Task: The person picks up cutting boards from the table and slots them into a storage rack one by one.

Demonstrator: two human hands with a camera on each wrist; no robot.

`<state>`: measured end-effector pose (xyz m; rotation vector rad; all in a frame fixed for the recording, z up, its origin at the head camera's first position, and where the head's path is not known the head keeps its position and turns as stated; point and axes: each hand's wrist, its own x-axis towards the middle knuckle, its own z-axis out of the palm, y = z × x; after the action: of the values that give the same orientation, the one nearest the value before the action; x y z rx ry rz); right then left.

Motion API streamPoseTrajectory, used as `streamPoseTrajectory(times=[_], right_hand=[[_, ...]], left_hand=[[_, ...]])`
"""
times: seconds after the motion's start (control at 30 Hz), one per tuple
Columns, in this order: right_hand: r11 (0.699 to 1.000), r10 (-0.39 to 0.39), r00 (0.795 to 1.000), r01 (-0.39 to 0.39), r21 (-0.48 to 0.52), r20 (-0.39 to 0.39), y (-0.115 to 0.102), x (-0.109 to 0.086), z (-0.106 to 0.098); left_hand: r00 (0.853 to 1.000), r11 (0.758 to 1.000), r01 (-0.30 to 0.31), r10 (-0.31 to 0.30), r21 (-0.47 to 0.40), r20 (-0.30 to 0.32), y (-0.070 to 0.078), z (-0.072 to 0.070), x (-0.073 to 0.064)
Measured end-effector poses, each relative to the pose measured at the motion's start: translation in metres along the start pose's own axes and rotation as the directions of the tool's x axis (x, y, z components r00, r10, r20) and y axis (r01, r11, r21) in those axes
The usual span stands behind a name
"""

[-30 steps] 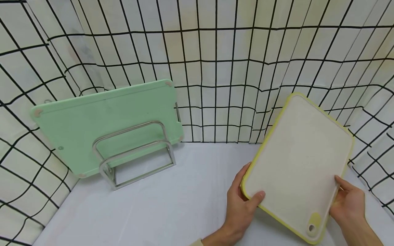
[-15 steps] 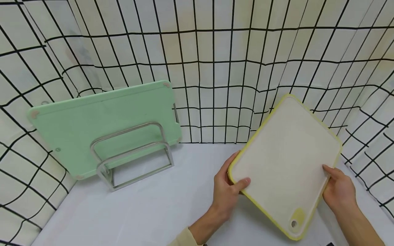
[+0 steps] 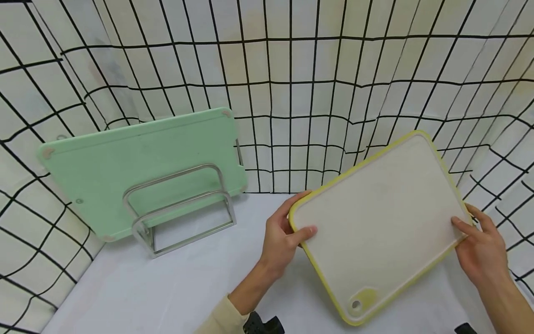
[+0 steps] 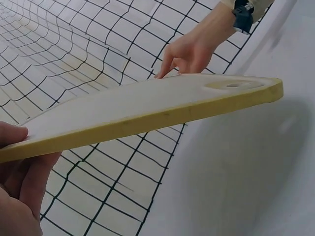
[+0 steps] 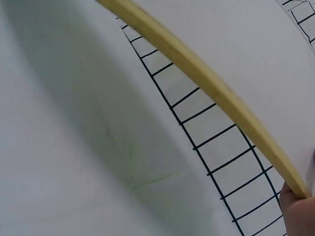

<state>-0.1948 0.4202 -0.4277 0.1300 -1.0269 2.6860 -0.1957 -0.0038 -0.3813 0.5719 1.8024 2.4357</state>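
Both hands hold a white cutting board [image 3: 384, 218] with a yellow rim, tilted in the air above the white surface. My left hand [image 3: 281, 236] grips its left corner, thumb on the white face and fingers behind the edge. At the right edge my right hand [image 3: 481, 246] pinches the board, its thumb on the face. A hanging hole in a yellow patch shows at the board's lower corner. In the left wrist view the yellow edge [image 4: 147, 121] is seen side-on, with the right hand [image 4: 189, 54] beyond it.
A green cutting board [image 3: 146, 167] leans lengthwise in a metal wire rack [image 3: 183, 213] at the left. White walls with a black grid [image 3: 292, 93] enclose the back and sides. The white tabletop [image 3: 167, 292] lies below.
The white board has turned clockwise and shifted left, so its hole end points to the lower left. My left hand has moved left and up with it; the green board stays put.
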Motion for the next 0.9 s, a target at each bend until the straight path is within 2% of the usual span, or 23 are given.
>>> streamPoseTrajectory(times=[0.1,0.23,0.37,0.5,0.6,0.73,0.9], right_hand=[[0.978,-0.026,0.999,0.032,-0.207,0.031,0.000,-0.001,0.003],[0.897,-0.035,0.998,0.058,-0.438,0.058,-0.002,-0.004,0.008],[0.837,-0.010,0.995,0.061,-0.544,0.097,-0.004,-0.006,0.012],[0.797,0.017,0.988,0.081,-0.598,0.156,0.000,-0.008,0.019],[0.800,0.030,0.980,0.094,-0.593,0.196,0.008,-0.010,0.024],[0.819,0.037,0.977,0.091,-0.567,0.209,0.024,-0.014,0.030],[0.887,-0.003,0.984,0.084,-0.455,0.175,0.040,-0.017,0.036]], left_hand=[[1.000,1.000,-0.019,0.019,0.014,-0.018,0.006,-0.007,0.002],[0.998,0.998,-0.047,0.049,0.038,-0.031,0.012,-0.015,0.003],[0.996,0.996,-0.070,0.073,0.060,-0.052,0.018,-0.020,0.005],[0.990,0.992,-0.086,0.095,0.090,-0.102,0.022,-0.026,0.006],[0.985,0.987,-0.093,0.110,0.130,-0.131,0.025,-0.029,0.005],[0.978,0.978,-0.098,0.129,0.184,-0.166,0.029,-0.034,0.002],[0.967,0.967,-0.108,0.156,0.229,-0.203,0.030,-0.039,-0.001]])
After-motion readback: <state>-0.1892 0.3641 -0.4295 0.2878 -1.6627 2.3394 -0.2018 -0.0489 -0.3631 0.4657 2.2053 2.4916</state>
